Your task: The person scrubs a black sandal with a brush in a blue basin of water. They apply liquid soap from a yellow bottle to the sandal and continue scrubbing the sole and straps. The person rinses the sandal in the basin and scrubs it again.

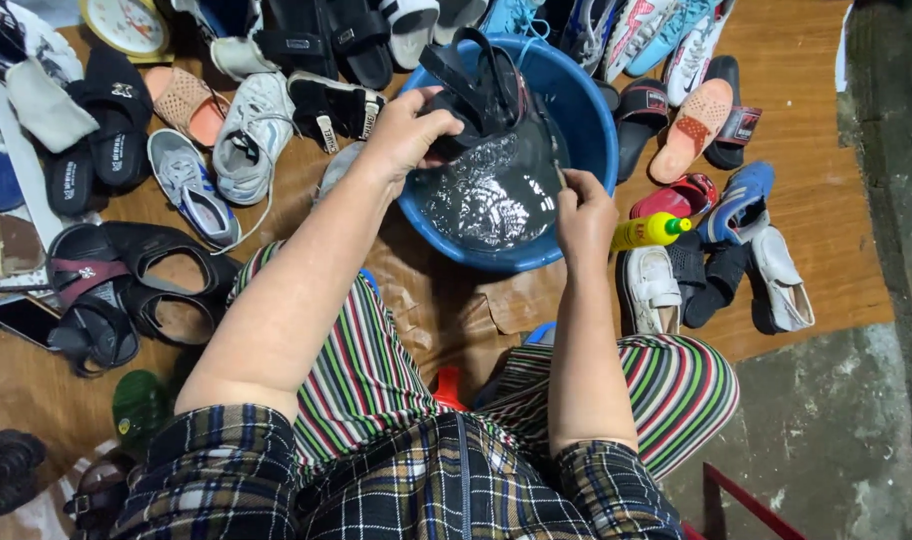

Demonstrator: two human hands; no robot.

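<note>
Your left hand (408,128) grips a black strapped rubber sandal (476,90) over the far rim of the round blue plastic basin (586,110) of soapy water. Your right hand (583,215), at the near right rim, pinches a thin brush handle (559,176). You look mid-scrub; next, bring bristles firmly onto the sandal.

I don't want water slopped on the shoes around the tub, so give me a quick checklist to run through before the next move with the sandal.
1. Left hand grips the black strappy sandal firmly: ok.
2. Sandal is held over the round blue plastic basin, not the floor: ok.
3. Basin holds soapy water below its rim: ok.
4. Right hand holds a tool: cannot tell, only a thin item shows.
5. Yellow bottle with green cap lies apart from the basin: ok.
6. Shoes nearby kept back from the basin: not ok, several lie against it.
</note>
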